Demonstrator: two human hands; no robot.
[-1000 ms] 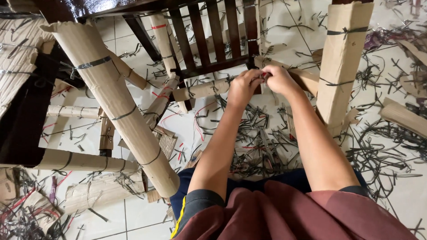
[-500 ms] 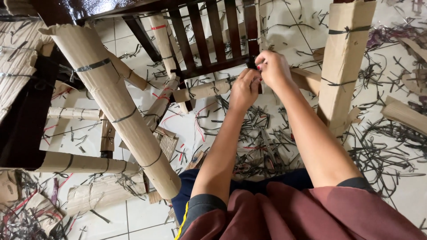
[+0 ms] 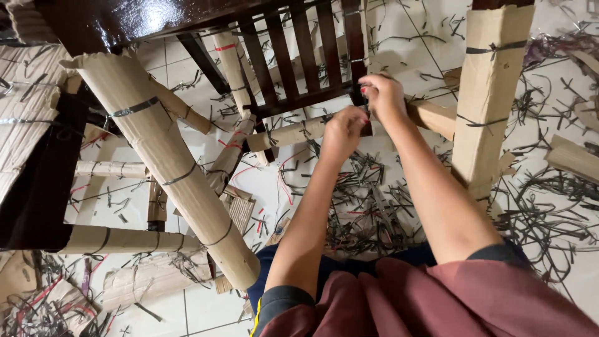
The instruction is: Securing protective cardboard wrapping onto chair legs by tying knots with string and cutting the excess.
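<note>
Floor: white tiles (image 3: 430, 43), strewn with black strap scraps (image 3: 368, 200).
Chair: dark slats (image 3: 306, 56), legs cardboard-wrapped.
Rail (image 3: 293, 132): wrapped, horizontal, under both hands.
Left hand (image 3: 342, 134): closed on rail.
Right hand (image 3: 384, 97): pinching at slat foot; what is pinched, unclear.
Room: tight between wrapped legs (image 3: 490, 93).

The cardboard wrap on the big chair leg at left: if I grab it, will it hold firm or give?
The cardboard wrap probably dents: it looks corrugated, with a ragged top edge. Dark straps cinch it, so it likely won't slide much.

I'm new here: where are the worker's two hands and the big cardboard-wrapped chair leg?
left hand (image 3: 342, 132), head view, back of hand
right hand (image 3: 383, 95), head view, knuckles
cardboard-wrapped chair leg (image 3: 168, 163), head view, mid-length
</note>
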